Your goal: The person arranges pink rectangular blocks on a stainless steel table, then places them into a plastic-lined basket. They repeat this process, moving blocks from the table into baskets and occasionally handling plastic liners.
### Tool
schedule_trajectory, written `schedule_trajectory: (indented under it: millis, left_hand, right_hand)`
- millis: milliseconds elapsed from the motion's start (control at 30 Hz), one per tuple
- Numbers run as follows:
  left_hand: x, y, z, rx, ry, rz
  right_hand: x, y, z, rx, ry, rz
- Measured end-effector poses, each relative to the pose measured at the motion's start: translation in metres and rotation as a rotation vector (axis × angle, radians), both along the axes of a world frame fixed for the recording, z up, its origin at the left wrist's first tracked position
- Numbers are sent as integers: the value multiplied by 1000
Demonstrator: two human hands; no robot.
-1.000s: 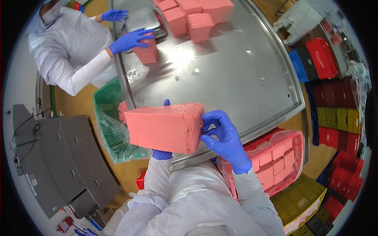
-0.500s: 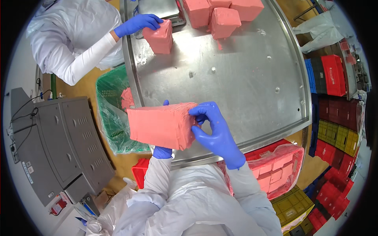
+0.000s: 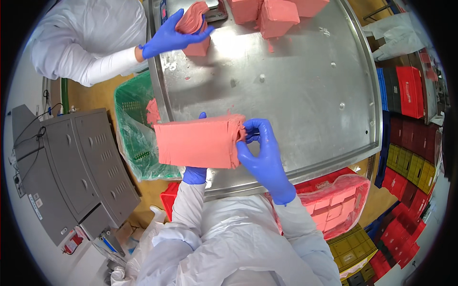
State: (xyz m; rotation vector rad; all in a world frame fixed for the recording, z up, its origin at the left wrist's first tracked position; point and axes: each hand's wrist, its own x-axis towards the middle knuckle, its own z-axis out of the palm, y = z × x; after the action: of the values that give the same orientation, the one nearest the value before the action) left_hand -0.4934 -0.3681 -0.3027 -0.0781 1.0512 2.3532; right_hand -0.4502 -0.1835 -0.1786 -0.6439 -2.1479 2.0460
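Observation:
I hold a pink rectangular block made of stacked thin sheets above the near edge of a steel table. My left hand in a blue glove supports it from underneath. My right hand, also gloved in blue, pinches the sheet edges at the block's right end. Further pink blocks stand at the table's far edge.
A co-worker in white at the upper left grips a pink block with a blue-gloved hand. A green crate lined with plastic stands left of the table, a grey machine beyond it. A red crate of pink blocks sits lower right; stacked crates line the right.
The view has shifted, so the block and my hands sit nearer the middle. My right fingers have moved onto the sheet edges at the block's right end. The co-worker has lifted a sheet off their block.

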Motion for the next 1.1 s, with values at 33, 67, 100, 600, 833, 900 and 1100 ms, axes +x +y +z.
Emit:
schedule_trajectory:
  millis: [33, 67, 100, 600, 833, 900, 1100]
  left_hand:
    - [1, -2, -8, 81, -35, 47]
    - [4, -5, -14, 161, -69, 93]
    - [5, -3, -15, 50, -48, 91]
    - [-41, 34, 11, -254, 110, -176]
    - [-98, 112, -19, -94, -158, 33]
    - [-127, 128, -68, -207, 70, 33]
    - [-232, 221, -69, -269, 108, 34]
  right_hand:
    - [-2, -3, 1, 52, -43, -34]
    - [-3, -4, 0, 104, -85, -69]
    - [-2, -1, -5, -44, -95, -101]
    - [7, 36, -102, -497, -91, -262]
    - [-80, 102, -204, -74, -283, -168]
    - [-72, 127, -212, 444, -482, -12]
    - [1, 142, -228, 1105, -696, 205]
